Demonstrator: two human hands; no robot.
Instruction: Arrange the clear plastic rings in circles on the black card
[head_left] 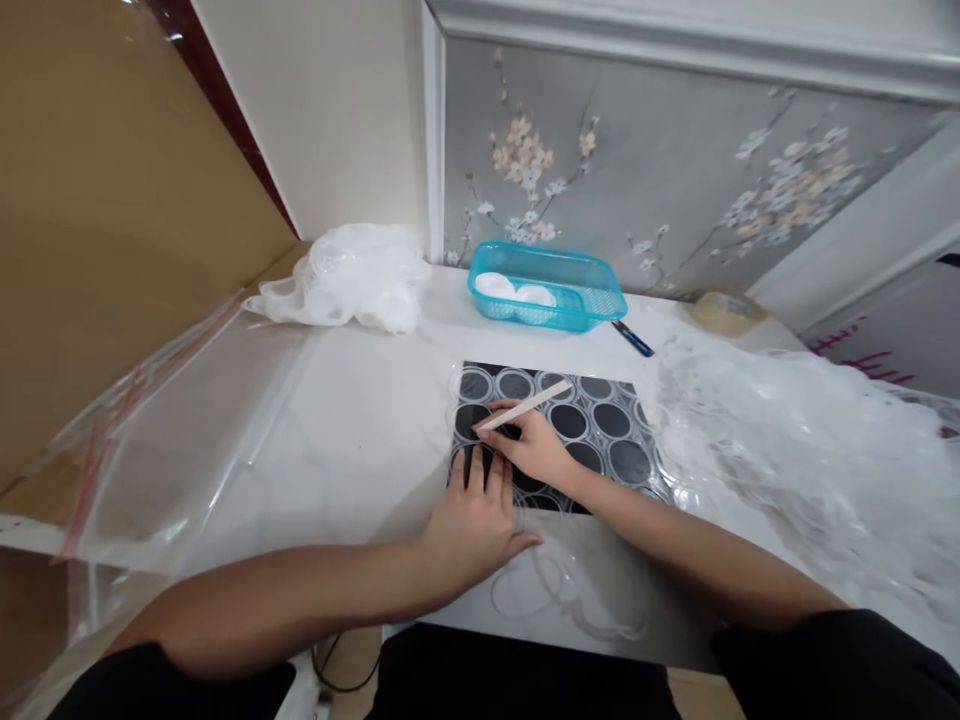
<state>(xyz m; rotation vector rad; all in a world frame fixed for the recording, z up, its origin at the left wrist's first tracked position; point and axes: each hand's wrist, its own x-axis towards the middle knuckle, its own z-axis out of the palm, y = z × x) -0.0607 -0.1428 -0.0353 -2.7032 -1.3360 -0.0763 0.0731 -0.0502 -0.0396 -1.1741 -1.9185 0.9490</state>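
Observation:
On the white table lies a black sheet (611, 420) printed or overlaid with rows of pale rings around dark discs. My left hand (476, 510) rests on its lower left part, fingers spread and pressing flat, thumb out to the right. Just above, my right hand (529, 440) grips a thin, pale flat stick (536, 401) that slants up to the right. Its lower end is at my fingertips, over a dark disc near the sheet's left edge. Whether that end touches the sheet is hidden by my fingers. Loose clear rings (529, 590) lie below the sheet.
A turquoise plastic basket (592, 265) holding white round pieces stands at the back, with a blue utility knife (634, 338) beside it. A roll of tape (726, 312), a white bundle (360, 275), a heap of clear plastic (817, 450) and clear bags (187, 440) surround the work.

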